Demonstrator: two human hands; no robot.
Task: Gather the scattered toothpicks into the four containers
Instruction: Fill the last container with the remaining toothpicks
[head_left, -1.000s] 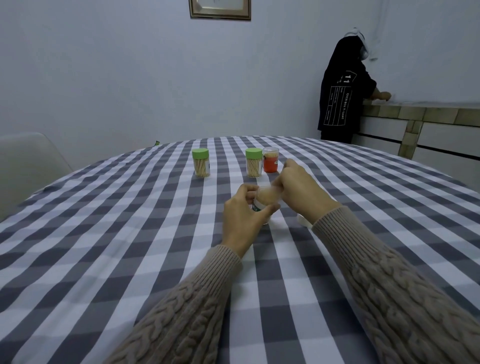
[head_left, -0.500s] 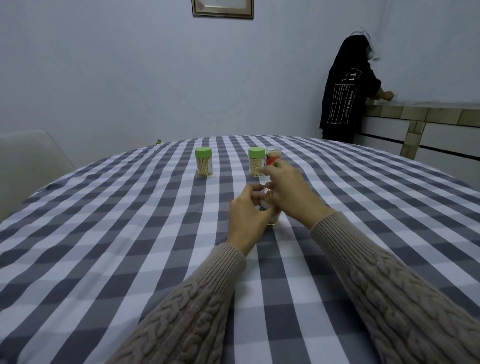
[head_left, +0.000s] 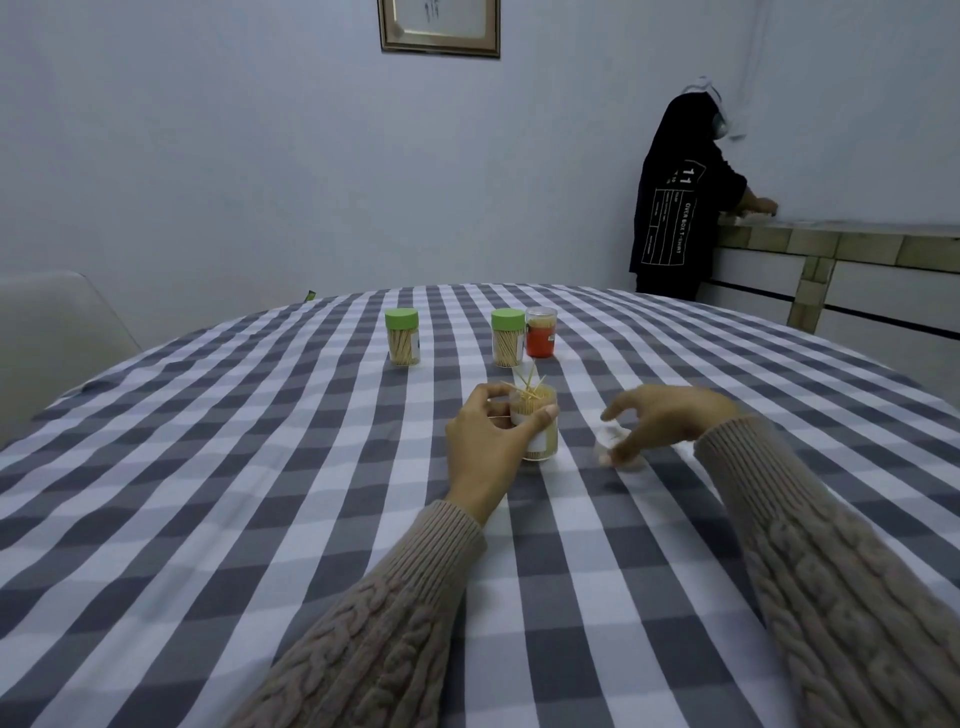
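Note:
My left hand (head_left: 485, 436) grips a clear open toothpick container (head_left: 540, 428) standing on the checked tablecloth (head_left: 260, 467); it is full, and a few toothpicks (head_left: 530, 382) stick up above its rim. My right hand (head_left: 660, 421) hovers to its right with fingers spread and loosely curved over a small clear lid (head_left: 613, 447) lying on the cloth, blurred. Further back stand two green-lidded containers of toothpicks (head_left: 402, 338) (head_left: 508, 338) and one container with a red label (head_left: 541, 332).
The round table's far edge (head_left: 519, 287) curves behind the containers. A pale chair (head_left: 52, 338) stands at the left. A person in a black top (head_left: 675, 208) stands at a counter (head_left: 831, 239) at the back right. A framed picture (head_left: 440, 26) hangs on the wall.
My right hand has left the top of the container and moved right and down over the lid. The container's open top with toothpicks is now uncovered. My left hand keeps its grip.

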